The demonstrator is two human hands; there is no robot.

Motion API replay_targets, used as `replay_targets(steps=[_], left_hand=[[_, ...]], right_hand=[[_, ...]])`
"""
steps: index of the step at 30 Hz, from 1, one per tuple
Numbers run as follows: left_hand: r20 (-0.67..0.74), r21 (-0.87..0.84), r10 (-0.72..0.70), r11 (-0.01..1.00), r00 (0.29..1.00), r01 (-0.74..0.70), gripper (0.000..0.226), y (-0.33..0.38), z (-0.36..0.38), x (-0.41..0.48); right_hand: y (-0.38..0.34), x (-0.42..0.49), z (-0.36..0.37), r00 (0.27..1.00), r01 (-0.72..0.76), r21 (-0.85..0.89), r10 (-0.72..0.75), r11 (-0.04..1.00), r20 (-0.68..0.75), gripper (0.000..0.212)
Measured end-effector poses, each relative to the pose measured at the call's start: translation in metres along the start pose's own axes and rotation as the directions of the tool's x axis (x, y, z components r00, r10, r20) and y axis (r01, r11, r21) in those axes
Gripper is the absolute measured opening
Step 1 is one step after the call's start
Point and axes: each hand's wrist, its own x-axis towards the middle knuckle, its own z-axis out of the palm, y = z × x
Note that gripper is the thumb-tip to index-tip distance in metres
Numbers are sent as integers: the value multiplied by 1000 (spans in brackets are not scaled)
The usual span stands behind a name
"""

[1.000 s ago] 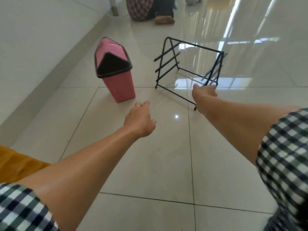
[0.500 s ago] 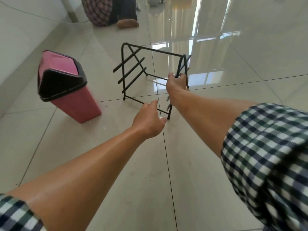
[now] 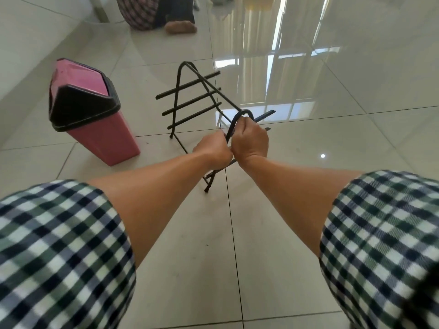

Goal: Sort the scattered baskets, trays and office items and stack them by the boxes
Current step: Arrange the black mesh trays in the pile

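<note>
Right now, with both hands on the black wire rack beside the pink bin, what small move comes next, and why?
Probably lift the black wire rack straight up off the glossy tiled floor. The left hand and right hand both grip its near arched end, its feet appear to rest on the floor, and the pink swing-lid bin stands apart on the left.

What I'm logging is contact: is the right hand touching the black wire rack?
Touching. The head view shows the right hand curled round the near arch of the black wire rack.
</note>
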Motion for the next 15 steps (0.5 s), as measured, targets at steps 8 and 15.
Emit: replay_targets(steps=[8, 15], left_hand=[[-138, 207, -12, 977, 990, 41, 40, -32, 17, -49], [-93, 290, 115, 953, 989, -84, 37, -69, 27, -144]], right_hand=[[-29, -5, -67, 997, 44, -86, -49, 995, -52, 35], [-90, -76, -93, 796, -54, -151, 134, 987, 590, 34]])
